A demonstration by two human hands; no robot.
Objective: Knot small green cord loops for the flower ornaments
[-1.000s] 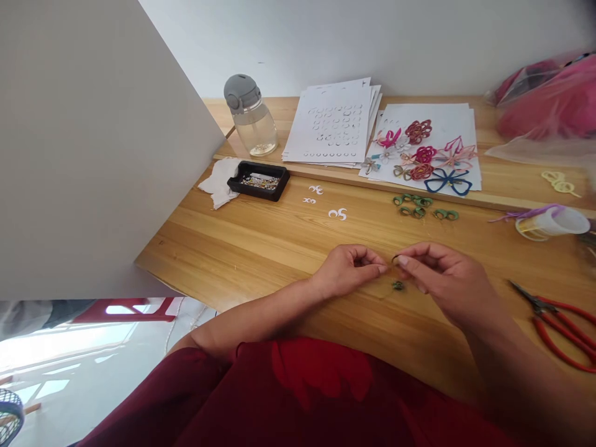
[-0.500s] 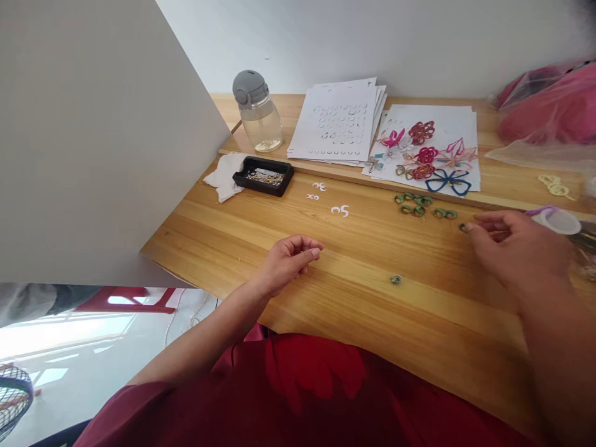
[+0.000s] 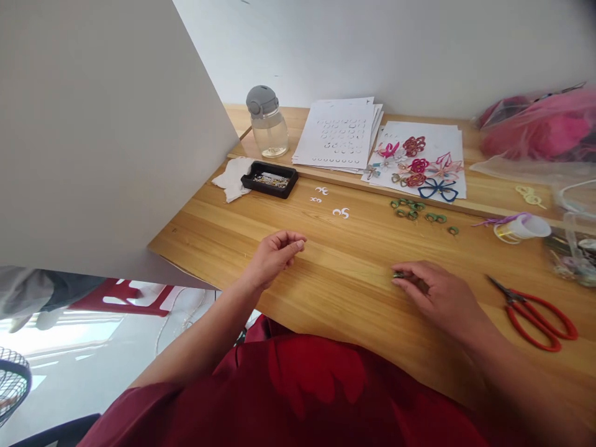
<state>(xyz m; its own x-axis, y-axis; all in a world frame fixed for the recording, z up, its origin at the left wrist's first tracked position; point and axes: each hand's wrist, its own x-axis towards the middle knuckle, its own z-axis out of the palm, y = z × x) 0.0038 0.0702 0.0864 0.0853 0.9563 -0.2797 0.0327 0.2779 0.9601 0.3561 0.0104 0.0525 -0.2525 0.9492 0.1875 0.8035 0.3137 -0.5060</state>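
Back from the rolled green curls point(image 3: 413, 216), the right hand point(image 3: 435, 290) now pinches a small green coil point(image 3: 398, 275) above the wooden tabletop point(image 3: 344, 288), left of the red-handled pliers point(image 3: 518, 298). Well apart, the left hand point(image 3: 275, 256) has thumb and fingertips together; whether anything sits between them, I can't tell.

The right hand point(image 3: 431, 287) pinches a small green coil point(image 3: 398, 274); red-handled scissors point(image 3: 516, 298) lie near it on the table point(image 3: 321, 285).
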